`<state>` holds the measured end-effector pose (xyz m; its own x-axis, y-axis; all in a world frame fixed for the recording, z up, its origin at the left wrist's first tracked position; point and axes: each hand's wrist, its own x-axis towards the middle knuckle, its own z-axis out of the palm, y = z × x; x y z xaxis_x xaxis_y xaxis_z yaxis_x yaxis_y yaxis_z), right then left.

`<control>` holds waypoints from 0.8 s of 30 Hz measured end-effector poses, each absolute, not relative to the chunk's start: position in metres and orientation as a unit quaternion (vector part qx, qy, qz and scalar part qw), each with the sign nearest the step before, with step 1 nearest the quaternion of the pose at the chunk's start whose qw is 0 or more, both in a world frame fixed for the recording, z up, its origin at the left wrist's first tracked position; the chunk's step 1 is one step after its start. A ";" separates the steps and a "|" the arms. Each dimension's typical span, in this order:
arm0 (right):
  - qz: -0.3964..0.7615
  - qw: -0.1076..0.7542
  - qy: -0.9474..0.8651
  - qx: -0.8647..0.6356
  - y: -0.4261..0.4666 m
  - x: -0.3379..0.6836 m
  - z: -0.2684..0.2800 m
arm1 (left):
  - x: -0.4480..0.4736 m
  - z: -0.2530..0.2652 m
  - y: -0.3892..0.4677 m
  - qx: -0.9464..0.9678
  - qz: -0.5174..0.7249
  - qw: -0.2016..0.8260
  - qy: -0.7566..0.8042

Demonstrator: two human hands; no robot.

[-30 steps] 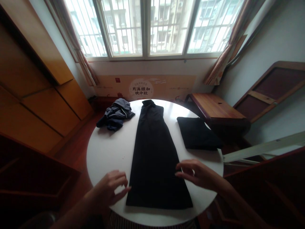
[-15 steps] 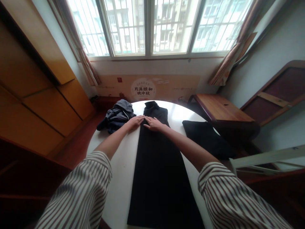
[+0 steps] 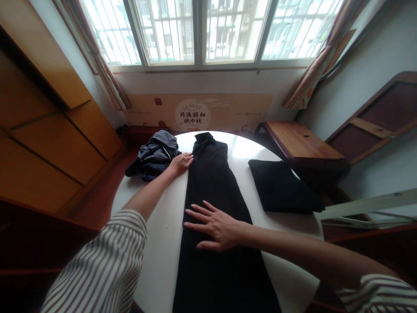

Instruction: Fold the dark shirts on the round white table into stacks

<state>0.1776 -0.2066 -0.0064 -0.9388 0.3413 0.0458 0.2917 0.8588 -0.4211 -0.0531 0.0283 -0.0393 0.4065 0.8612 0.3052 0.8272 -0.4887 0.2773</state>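
Observation:
A long black high-necked garment (image 3: 211, 178) lies lengthwise on the white round table (image 3: 159, 248), its collar at the far end and its body narrowed to a strip. At its upper left edge rests my left hand (image 3: 181, 164), fingers stretched out and touching the cloth. My right hand (image 3: 216, 227) lies flat with spread fingers on the middle of the garment. Neither hand grips anything. The garment's lower end runs out of the bottom of the view.
A crumpled grey and navy garment (image 3: 154, 152) is heaped at the table's far left. On the right lies a folded black cloth (image 3: 282, 187), near a wooden desk (image 3: 302, 141). Orange-brown cabinets (image 3: 48, 148) stand left; a barred window (image 3: 169, 32) is ahead.
My right hand has slid down the garment toward me from beside the left hand, its fingers now spread. My left hand stays near the same edge. The view has shifted slightly.

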 end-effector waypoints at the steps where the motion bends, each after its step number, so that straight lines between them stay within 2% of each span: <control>1: 0.221 0.059 -0.962 -0.148 -0.217 0.179 -0.005 | -0.053 -0.039 0.027 0.836 0.207 0.037 0.507; 7: 0.254 0.084 -0.957 -0.113 -0.216 0.179 0.009 | -0.052 -0.036 0.024 0.829 0.209 0.026 0.518; 12: 0.166 0.131 -0.929 -0.303 -0.126 0.169 0.027 | -0.053 -0.037 0.024 0.824 0.213 0.022 0.525; 16: 0.145 0.122 -0.919 -0.347 -0.096 0.165 0.016 | -0.053 -0.038 0.026 0.826 0.215 0.022 0.520; 19: 0.136 0.089 -0.932 -0.324 -0.129 0.165 -0.002 | -0.053 -0.038 0.026 0.827 0.219 0.021 0.517; 24: 0.201 0.084 -0.965 -0.144 -0.229 0.172 -0.008 | -0.053 -0.038 0.025 0.826 0.223 0.016 0.518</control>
<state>0.1717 -0.2294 -0.0081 -0.9443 0.3122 0.1045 0.2447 0.8779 -0.4116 -0.0526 0.0248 -0.0382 0.3636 0.8626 0.3519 0.8484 -0.4626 0.2573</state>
